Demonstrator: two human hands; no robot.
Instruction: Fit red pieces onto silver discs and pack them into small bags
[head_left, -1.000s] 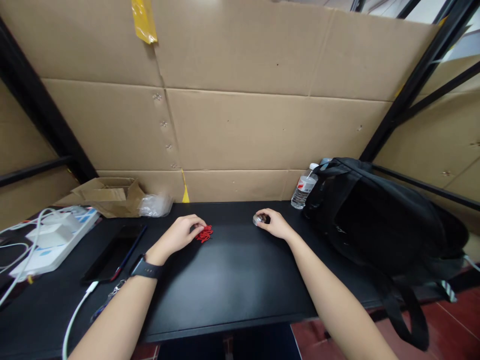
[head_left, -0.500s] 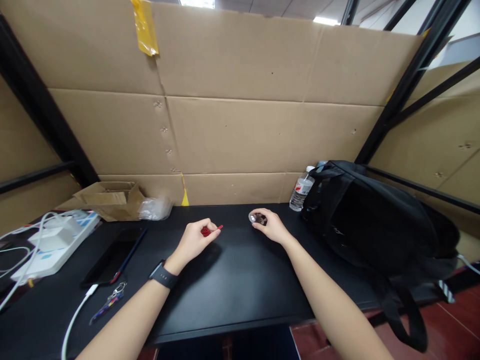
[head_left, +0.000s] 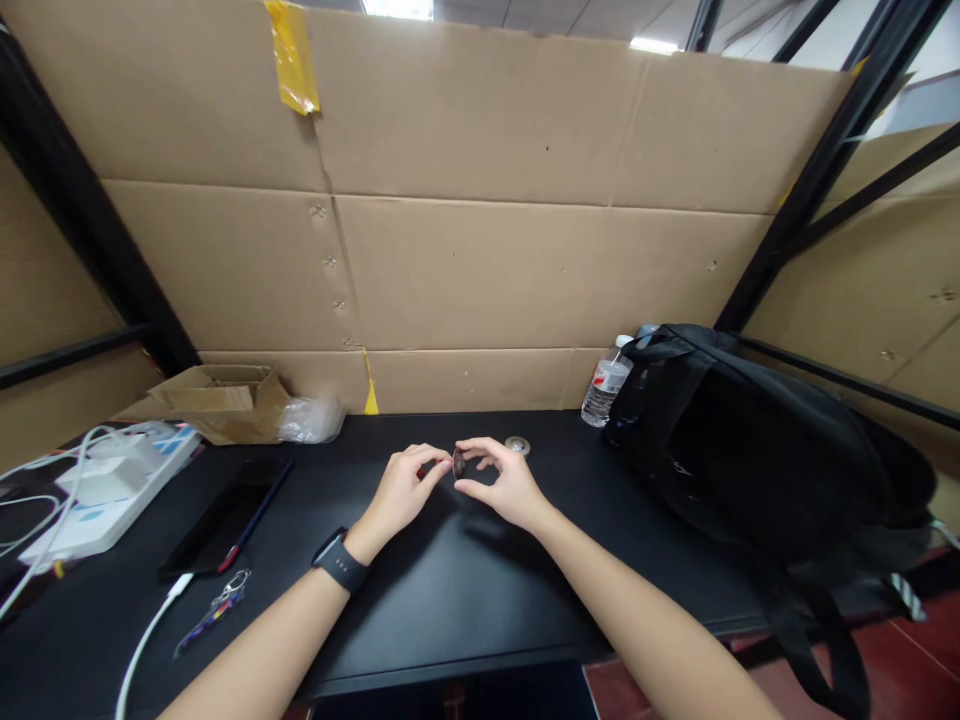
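Observation:
My left hand (head_left: 405,490) is closed in a pinch, wearing a dark watch (head_left: 341,562) at the wrist. A bit of a small red cord-like thing (head_left: 422,472) shows between its fingers; most of it is hidden. Between the thumb and fingertips of my right hand (head_left: 504,485) is a thin, dark brown round piece (head_left: 459,462), held on edge. Both hands meet above the black desk, the left fingertips at the brown piece's left side. Behind my right hand, a small round, shiny clear container (head_left: 517,446) lies on the desk.
A black backpack (head_left: 765,460) and a water bottle (head_left: 606,382) stand at the right. To the left are a phone (head_left: 221,515) with a white cable, a keychain (head_left: 217,610), a white power strip (head_left: 112,490), an open cardboard box (head_left: 225,405) and clear plastic wrap (head_left: 311,420). Cardboard panels (head_left: 480,270) close off the back.
My right hand has moved left from the shiny round container, bringing the brown round piece to my left hand. The container stays on the desk. My left hand has shifted slightly right.

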